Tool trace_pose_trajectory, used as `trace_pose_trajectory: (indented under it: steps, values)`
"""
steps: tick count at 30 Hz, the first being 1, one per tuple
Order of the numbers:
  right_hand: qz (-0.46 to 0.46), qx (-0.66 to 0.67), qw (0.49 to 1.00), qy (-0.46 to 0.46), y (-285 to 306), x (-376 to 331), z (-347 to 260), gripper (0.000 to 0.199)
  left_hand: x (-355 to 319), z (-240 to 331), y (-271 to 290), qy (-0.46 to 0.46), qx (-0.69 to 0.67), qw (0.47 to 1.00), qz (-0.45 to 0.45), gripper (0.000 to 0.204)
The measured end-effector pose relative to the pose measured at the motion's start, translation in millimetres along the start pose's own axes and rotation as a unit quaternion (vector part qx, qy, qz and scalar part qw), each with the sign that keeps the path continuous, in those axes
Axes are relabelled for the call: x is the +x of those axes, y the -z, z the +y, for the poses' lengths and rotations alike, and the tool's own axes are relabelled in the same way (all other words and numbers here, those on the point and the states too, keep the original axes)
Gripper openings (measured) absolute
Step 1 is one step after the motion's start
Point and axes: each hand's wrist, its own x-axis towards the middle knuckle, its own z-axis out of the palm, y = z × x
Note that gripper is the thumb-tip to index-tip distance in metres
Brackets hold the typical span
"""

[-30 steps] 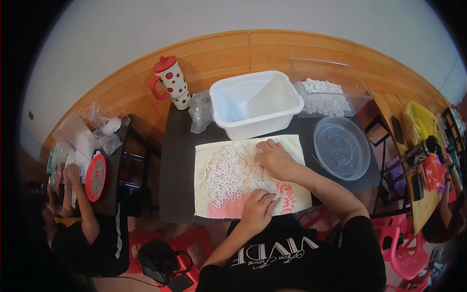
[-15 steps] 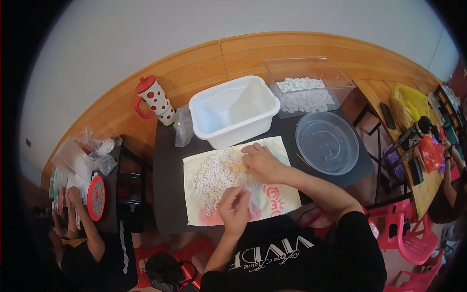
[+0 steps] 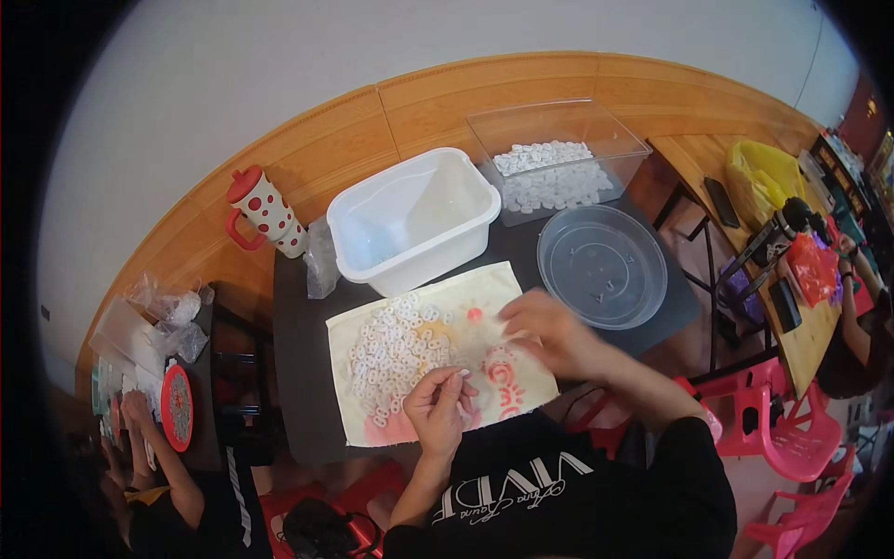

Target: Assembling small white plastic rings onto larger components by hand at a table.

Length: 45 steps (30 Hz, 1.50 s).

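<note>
A cream towel [image 3: 498, 291] with red print lies on the dark table in front of me. On its left half is a spread heap of small white ring-like pieces [image 3: 386, 345]. My left hand [image 3: 436, 412] is over the towel's front part, thumb and forefinger pinched on a small white piece [image 3: 465, 373]. Near the towel's right edge, apart from the left hand, my right hand [image 3: 551, 334] is blurred by motion. Whether its fingers hold anything cannot be made out. Some clear film or small bits appear to lie beside the left fingertips.
Behind the towel stands a white basin [image 3: 349, 242]; right of it, a clear box [image 3: 559, 116] holds white pieces. A round clear lid [image 3: 603, 265] lies at the right. A spotted tumbler [image 3: 270, 210] and plastic bag [image 3: 321, 265] stand left. Another person works beside a red tray [image 3: 170, 410].
My right hand has moved right, off the heap toward the towel's right edge. My left hand stays low over the towel, its pinched white piece now showing. The view has shifted slightly.
</note>
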Motion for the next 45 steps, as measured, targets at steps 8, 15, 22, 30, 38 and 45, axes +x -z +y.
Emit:
trace_pose_trajectory:
  steps: [8,15,22,30,38,45]
  values:
    - [-0.042,-0.227,0.950,-0.212,112,-53,68,0.017,-8,-12,3,-0.008,0.061,0.998,-0.002,0.011]
    - [-0.114,-0.267,0.930,-0.223,96,-51,65,0.019,-10,-15,1,-0.029,0.114,0.993,-0.013,0.011]
    - [-0.152,-0.289,0.924,-0.198,94,-48,68,0.010,-11,-17,3,-0.026,0.128,0.991,-0.014,0.011]
    - [-0.093,-0.200,0.959,-0.179,97,-48,82,0.012,-9,-16,3,-0.046,0.148,0.987,-0.030,0.010]
    - [0.013,0.099,0.943,-0.317,99,-41,76,0.009,-10,-17,4,-0.042,0.146,0.988,-0.028,0.011]
    - [0.046,0.209,0.925,-0.314,83,-37,74,0.009,-10,-17,5,-0.047,0.161,0.985,-0.036,0.011]
